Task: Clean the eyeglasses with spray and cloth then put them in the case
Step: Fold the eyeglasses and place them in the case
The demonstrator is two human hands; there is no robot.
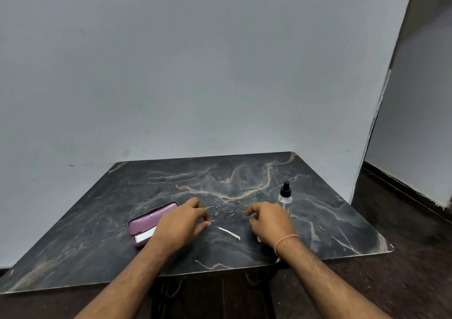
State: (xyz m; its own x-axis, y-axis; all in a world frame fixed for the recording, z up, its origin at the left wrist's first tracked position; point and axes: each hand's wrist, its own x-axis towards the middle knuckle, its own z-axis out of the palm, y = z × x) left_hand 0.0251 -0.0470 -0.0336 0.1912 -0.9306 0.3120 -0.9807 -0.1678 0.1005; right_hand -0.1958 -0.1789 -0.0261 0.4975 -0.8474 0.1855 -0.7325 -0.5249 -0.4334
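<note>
A pair of thin, round-lensed metal-wire eyeglasses [226,207] sits near the middle of a dark marble-patterned tabletop [146,186], lenses facing away from the viewer, temple arms open and reaching back toward the person. The left hand [182,223] pinches the left temple near its hinge with curled fingers; the right hand [267,221] has its fingers curled at the right temple, though motion blur makes it hard to be sure the fingers have closed on it. One white temple tip [230,233] lies on the table at about six o'clock from the lenses. At nine o'clock, just beside the left hand, lies an open mauve hard-shell glasses case [146,221] with a white folded cloth [144,236] inside. At two o'clock from the glasses, close to the right hand, stands a small clear spray bottle with a black nozzle [285,197]. The step in hand appears to be taking hold of the glasses. Doing it well likely means holding by the temples or rim, keeping fingertips off the lenses, lifting evenly so the thin wire does not twist, and leaving one hand free for the bottle.
</note>
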